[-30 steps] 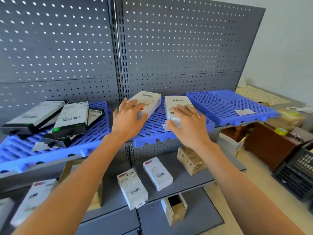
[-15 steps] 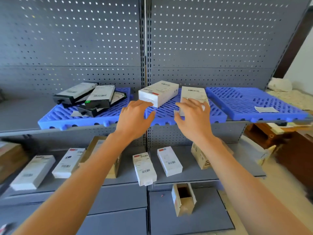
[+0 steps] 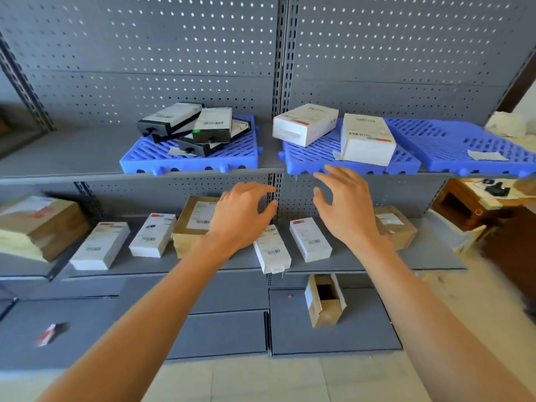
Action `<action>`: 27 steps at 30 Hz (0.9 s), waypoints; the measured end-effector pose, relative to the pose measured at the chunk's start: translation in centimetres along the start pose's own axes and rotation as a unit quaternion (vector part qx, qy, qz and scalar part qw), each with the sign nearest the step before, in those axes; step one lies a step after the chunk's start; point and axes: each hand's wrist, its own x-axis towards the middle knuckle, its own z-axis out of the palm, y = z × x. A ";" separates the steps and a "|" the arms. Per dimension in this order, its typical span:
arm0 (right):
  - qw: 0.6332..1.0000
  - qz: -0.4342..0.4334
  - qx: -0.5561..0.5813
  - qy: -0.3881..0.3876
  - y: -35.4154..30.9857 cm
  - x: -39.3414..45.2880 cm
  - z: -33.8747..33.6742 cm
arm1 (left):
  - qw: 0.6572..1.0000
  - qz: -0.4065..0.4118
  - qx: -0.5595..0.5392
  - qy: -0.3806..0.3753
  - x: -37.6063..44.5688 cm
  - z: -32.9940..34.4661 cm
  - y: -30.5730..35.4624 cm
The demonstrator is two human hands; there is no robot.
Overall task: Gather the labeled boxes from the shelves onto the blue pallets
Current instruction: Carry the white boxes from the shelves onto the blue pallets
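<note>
Three blue pallets lie on the upper shelf: the left pallet [image 3: 162, 161] carries several black boxes [image 3: 213, 126], the middle pallet [image 3: 313, 161] carries two white labeled boxes [image 3: 304, 124] [image 3: 367, 139], and the right pallet [image 3: 452, 146] holds only a paper slip. My left hand [image 3: 242, 213] and my right hand [image 3: 346, 204] hover empty, fingers loosely spread, below the middle pallet's front edge. Under them on the lower shelf lie white labeled boxes [image 3: 271, 248] [image 3: 310, 239] [image 3: 152, 235] [image 3: 100, 245] and brown cartons [image 3: 193, 227] [image 3: 396, 227].
A large brown parcel [image 3: 40, 224] sits at the lower shelf's left end. An open small carton [image 3: 324, 300] stands on the bottom shelf. Grey pegboard [image 3: 203, 53] backs the rack. Wooden furniture [image 3: 475, 204] and clutter stand to the right.
Both hands have let go of the two white boxes on the middle pallet and dropped away toward the lower shelf. The view has pulled back and tilted down.
</note>
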 end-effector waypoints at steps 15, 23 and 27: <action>0.988 0.095 0.015 -0.118 2.3 -11.2 4.6 | 0.990 -0.055 -0.033 -0.122 -6.5 7.5 -3.0; 0.974 0.102 0.013 -0.200 10.3 -11.7 10.3 | 0.977 -0.115 -0.001 -0.180 -4.7 15.9 -3.7; 0.967 0.099 0.022 -0.233 14.0 -11.4 13.7 | 0.972 -0.135 0.021 -0.193 -4.2 20.3 -4.5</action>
